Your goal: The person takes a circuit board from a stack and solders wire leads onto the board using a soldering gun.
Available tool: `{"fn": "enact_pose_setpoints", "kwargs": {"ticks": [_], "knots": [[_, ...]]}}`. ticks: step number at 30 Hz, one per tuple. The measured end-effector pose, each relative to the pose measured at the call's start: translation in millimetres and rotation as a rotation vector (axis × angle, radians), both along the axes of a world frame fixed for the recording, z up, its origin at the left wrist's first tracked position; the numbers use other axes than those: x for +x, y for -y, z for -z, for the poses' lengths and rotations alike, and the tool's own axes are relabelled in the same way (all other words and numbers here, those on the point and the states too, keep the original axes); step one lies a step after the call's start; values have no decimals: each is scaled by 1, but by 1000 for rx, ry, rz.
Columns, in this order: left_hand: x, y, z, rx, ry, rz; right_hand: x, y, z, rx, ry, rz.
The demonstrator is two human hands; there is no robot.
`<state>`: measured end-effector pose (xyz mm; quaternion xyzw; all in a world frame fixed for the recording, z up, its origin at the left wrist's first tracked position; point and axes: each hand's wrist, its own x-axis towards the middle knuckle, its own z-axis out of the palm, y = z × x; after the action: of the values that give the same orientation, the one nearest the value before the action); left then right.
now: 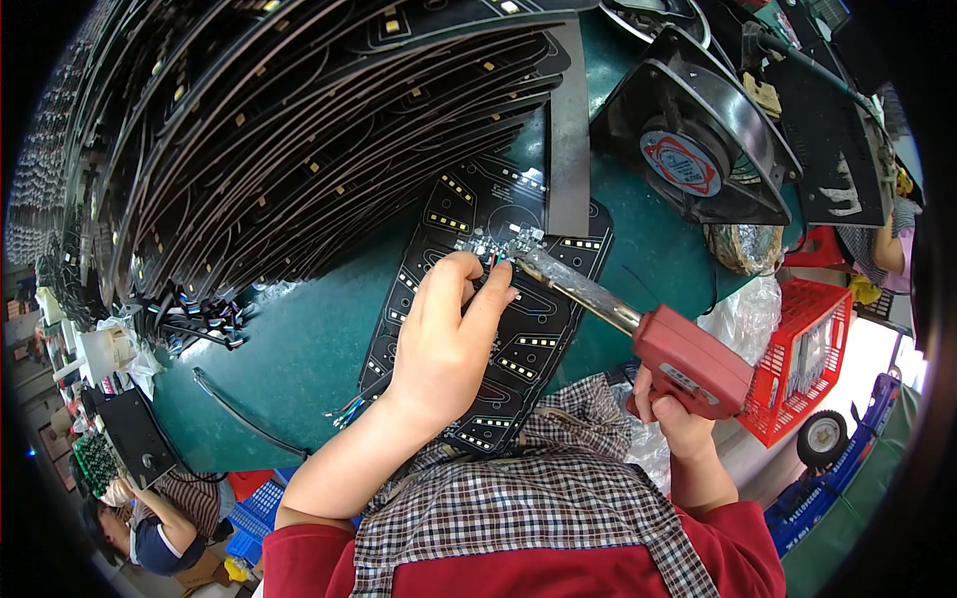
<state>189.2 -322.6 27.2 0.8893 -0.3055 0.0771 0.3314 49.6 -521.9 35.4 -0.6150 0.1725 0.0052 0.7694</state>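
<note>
A black circuit board (543, 324) with rows of small pale LEDs lies on the green table in front of me. My left hand (439, 334) is over its middle, thumb and fingers pinched on thin coloured wires (495, 261). The wire ends meet a cluster of shiny solder spots on the board. My right hand (678, 421) grips the handle of a red soldering gun (693, 361). Its long metal barrel (583, 287) reaches left, and the tip is at the solder spots, close to my left fingertips. Whether the tip touches a wire I cannot tell.
Many similar black boards stand stacked (329, 149) at the far left, beside a grey metal bar (570, 130). A square fan (688, 159) is at the far right. Cable ends (204, 324) and a black tube (244, 414) lie left. A red crate (807, 349) stands right. Other people (164, 528) are nearby.
</note>
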Motion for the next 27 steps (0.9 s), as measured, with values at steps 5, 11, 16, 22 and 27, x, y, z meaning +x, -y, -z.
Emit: {"fn": "enact_pose_setpoints", "kwargs": {"ticks": [5, 11, 16, 22, 27], "knots": [[-2, 0, -1, 147, 59, 40, -14, 14, 8, -201, -93, -129], [-3, 2, -5, 241, 86, 59, -2, 2, -5, 108, -73, 9], [-2, 1, -5, 108, 42, 19, -10, 6, -3, 50, -47, -4], [3, -6, -8, 43, -93, 75, -12, 8, -2, -61, -28, -26], [-2, -1, -5, 32, -72, 37, -7, 7, -4, -32, -21, -24]]}}
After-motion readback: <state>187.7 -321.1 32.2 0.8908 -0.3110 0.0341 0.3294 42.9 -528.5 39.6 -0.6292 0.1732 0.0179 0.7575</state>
